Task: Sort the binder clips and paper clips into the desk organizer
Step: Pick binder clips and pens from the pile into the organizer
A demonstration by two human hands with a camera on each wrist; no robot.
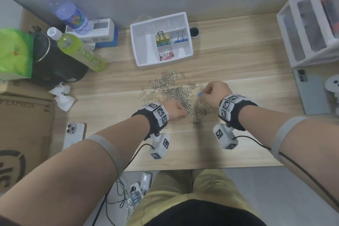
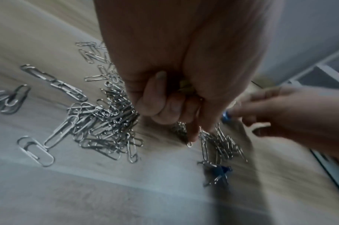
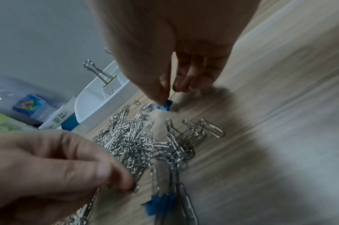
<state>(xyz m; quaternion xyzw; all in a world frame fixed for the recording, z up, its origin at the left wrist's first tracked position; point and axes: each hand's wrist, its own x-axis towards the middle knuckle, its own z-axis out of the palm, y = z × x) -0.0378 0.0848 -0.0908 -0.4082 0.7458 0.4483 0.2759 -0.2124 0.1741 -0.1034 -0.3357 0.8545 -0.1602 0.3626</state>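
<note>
A heap of silver paper clips (image 1: 168, 90) lies in the middle of the wooden desk. Behind it stands the white desk organizer (image 1: 139, 46), holding yellow-green (image 1: 162, 39), blue (image 1: 180, 38) and pink (image 1: 166, 56) binder clips in separate compartments. My right hand (image 1: 205, 92) pinches a small blue binder clip (image 1: 200, 93) just above the heap's right edge; the right wrist view shows that clip (image 3: 165, 105) by its wire handle. My left hand (image 1: 184, 114) is curled at the heap's near side, and its fingers (image 2: 191, 132) hold paper clips. Another blue binder clip (image 2: 218, 172) lies on the desk among loose clips.
Two bottles (image 1: 80, 51), a black bag (image 1: 55, 64), a cardboard box (image 1: 23, 124), crumpled tissue (image 1: 63, 97) and a phone (image 1: 74, 135) crowd the left. A white drawer unit (image 1: 311, 27) and a grey device (image 1: 311, 95) stand right. The desk's front edge (image 1: 201, 169) is near my body.
</note>
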